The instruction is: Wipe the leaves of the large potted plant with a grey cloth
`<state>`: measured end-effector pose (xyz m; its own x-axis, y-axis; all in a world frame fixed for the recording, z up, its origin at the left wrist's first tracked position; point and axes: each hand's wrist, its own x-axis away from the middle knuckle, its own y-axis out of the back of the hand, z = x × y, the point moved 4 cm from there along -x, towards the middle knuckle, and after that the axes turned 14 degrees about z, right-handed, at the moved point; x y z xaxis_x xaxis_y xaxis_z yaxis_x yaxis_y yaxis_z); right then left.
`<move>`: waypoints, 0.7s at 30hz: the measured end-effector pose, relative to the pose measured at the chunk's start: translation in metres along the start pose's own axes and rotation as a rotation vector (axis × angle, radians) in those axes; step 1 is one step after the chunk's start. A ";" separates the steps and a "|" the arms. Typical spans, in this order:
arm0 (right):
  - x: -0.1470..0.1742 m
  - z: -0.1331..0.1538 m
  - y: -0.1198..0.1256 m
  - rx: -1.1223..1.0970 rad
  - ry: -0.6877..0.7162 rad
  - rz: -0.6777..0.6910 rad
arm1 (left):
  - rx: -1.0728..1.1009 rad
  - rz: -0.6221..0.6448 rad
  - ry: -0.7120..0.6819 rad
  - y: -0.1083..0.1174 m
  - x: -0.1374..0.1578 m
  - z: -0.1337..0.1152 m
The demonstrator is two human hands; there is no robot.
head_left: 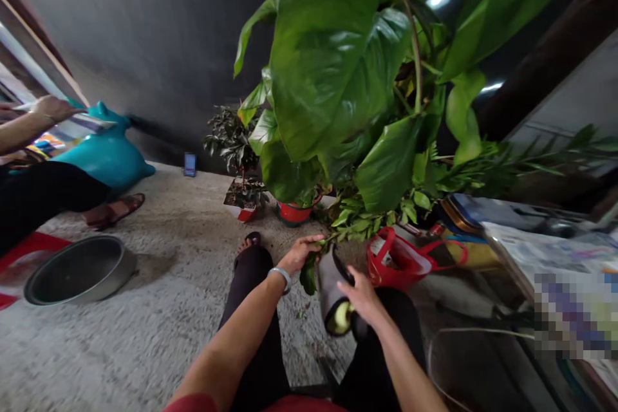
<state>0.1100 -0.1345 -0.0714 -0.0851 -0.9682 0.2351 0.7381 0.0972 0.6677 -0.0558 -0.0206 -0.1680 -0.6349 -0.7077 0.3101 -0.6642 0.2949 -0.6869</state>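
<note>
My left hand (302,254), with a pale bangle at the wrist, is closed at the fingertips on a leafy green stem (324,241). A dark green leaf (308,275) hangs just below these fingers. Between my knees a grey, tube-shaped container (332,286) with a dark rim is tilted, and my right hand (361,296) grips its right side. Something pale yellow-green (342,317) shows at the container's near end; its kind is unclear. Beyond my hands rises a large broad-leaved plant (333,58), and a red pot (294,212) stands under its leaves.
A red bag (396,261) sits right of the grey container. To its right are stacked papers (531,244). A smaller potted plant (240,196) and a phone (190,165) stand by the wall. At left are a round metal pan (80,270), a teal toy animal (109,148) and another person's hand (52,108).
</note>
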 end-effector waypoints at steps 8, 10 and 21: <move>0.025 -0.029 0.127 -0.235 -0.223 -0.303 | -0.001 0.050 0.040 0.000 0.000 0.003; -0.016 -0.016 0.141 -0.172 -0.215 -0.398 | -0.003 0.023 0.034 -0.001 0.001 0.004; 0.037 -0.026 -0.029 -0.239 -0.063 0.198 | -0.201 -0.518 -0.101 0.035 0.003 -0.011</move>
<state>0.1028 -0.1796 -0.1002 0.0401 -0.9191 0.3921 0.8801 0.2182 0.4216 -0.0851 -0.0057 -0.1838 -0.1718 -0.8477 0.5019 -0.9474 0.0026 -0.3200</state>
